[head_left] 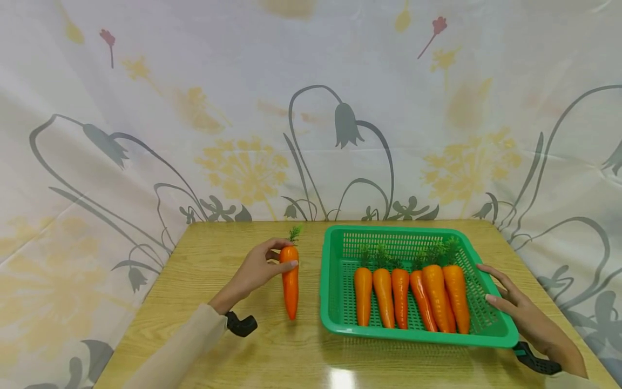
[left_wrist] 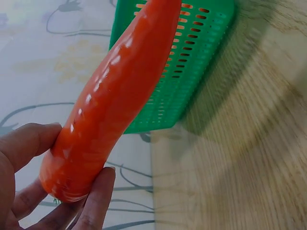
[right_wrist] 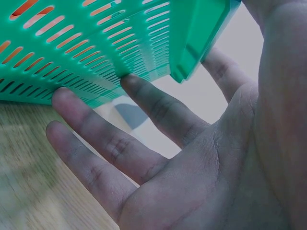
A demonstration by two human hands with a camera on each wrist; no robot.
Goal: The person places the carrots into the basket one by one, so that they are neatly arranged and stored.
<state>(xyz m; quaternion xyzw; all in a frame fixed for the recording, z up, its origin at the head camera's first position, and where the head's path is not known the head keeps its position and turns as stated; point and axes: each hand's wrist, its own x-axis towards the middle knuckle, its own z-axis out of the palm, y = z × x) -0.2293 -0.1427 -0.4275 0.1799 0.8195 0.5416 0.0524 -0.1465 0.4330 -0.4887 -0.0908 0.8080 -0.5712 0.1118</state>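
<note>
My left hand (head_left: 262, 267) pinches the thick top end of an orange toy carrot (head_left: 290, 281) with a green tuft, left of the green basket (head_left: 335, 281); its tip points toward me. The left wrist view shows thumb and fingers round the carrot (left_wrist: 115, 100), with the basket (left_wrist: 192, 62) behind it. Several carrots (head_left: 413, 294) lie side by side inside the basket. My right hand (head_left: 510, 300) rests with straight fingers against the basket's right rim; the right wrist view shows the fingers (right_wrist: 110, 143) spread under the basket wall (right_wrist: 96, 43).
The basket stands on a wooden table (head_left: 204, 281) backed by a flower-printed cloth (head_left: 243, 135). The table's right edge runs close beside my right hand. Black wrist straps (head_left: 240, 324) show at both sleeves.
</note>
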